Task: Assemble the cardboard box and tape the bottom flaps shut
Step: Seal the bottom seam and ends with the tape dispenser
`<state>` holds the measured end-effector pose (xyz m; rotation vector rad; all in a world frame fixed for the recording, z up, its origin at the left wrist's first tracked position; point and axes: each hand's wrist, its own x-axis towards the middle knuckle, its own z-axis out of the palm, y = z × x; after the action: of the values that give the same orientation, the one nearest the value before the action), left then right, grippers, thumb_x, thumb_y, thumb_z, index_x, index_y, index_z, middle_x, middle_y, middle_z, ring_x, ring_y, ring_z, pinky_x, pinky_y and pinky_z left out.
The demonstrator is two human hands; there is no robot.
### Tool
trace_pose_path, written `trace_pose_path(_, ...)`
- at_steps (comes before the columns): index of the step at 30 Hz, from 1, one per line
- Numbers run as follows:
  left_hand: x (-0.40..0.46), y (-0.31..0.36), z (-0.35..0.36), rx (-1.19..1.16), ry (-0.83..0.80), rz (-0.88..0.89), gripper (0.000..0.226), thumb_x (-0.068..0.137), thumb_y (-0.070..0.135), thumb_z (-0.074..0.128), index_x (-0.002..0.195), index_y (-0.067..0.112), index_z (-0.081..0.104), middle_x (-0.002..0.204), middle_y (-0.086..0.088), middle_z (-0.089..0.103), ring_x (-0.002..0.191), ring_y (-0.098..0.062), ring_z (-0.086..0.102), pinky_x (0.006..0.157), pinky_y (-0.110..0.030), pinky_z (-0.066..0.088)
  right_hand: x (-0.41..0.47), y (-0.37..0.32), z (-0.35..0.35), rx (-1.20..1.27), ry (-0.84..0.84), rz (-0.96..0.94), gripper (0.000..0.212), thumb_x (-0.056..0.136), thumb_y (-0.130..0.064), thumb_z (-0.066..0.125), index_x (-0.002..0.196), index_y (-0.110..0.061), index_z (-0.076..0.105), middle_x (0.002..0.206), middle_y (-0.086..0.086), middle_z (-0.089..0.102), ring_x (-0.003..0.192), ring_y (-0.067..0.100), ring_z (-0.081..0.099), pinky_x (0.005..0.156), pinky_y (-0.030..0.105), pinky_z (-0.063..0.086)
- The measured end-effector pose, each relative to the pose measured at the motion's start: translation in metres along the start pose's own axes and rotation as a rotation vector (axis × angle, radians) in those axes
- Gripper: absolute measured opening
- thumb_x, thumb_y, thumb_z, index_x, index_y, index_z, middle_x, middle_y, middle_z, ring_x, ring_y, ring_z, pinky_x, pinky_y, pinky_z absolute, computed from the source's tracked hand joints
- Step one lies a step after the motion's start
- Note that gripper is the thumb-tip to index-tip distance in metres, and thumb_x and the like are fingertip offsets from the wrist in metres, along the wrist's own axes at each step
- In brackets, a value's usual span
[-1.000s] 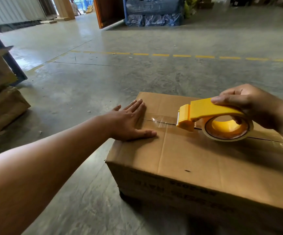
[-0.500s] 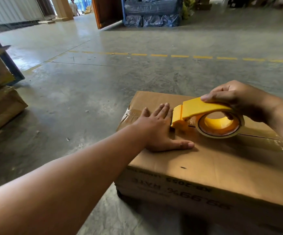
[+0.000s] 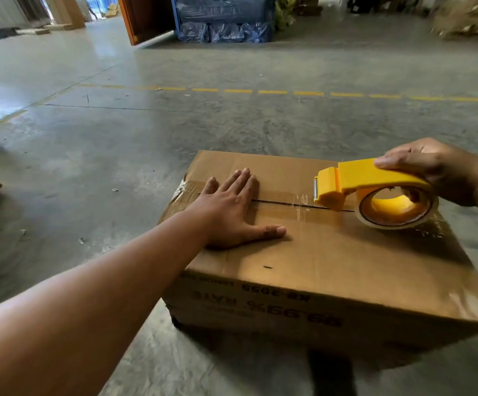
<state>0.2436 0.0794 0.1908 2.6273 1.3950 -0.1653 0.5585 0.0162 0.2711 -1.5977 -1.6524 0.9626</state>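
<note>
I see my left hand (image 3: 232, 210) flat, fingers spread, on the cardboard box (image 3: 332, 252), which sits on the concrete floor (image 3: 117, 167). Clear tape (image 3: 297, 205) covers the seam. My right hand (image 3: 432, 170) grips the yellow tape dispenser (image 3: 375, 192).

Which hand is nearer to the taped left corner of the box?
Left. The left hand lies flat on the box beside that corner; the right hand holds the tape dispenser toward the opposite end.
</note>
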Motion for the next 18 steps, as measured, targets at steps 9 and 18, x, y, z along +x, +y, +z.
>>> trace_pose_path(9,0.0,0.008,-0.004,0.022,-0.048,-0.03,0.131,0.063,0.104,0.016,0.157,0.02,-0.018,0.164,0.001,-0.026,0.149,-0.013,-0.026,0.123,-0.053,-0.006,0.005,0.01,0.001,-0.002,0.052,0.014,0.037,0.062,-0.048,0.076,0.063,-0.012,0.069,0.049,0.007,0.048,0.04,0.017,0.044,0.038,0.02,0.035)
trace_pose_path(18,0.009,0.066,-0.003,0.015,-0.026,0.058,0.132,0.067,0.1,0.022,0.158,0.013,-0.015,0.165,-0.005,-0.022,0.152,-0.019,-0.022,0.122,-0.058,-0.005,0.011,0.0,0.006,-0.031,0.053,0.029,0.026,0.081,-0.029,0.068,0.056,-0.023,0.072,0.045,0.004,0.049,0.037,0.017,0.041,0.036,0.019,0.033)
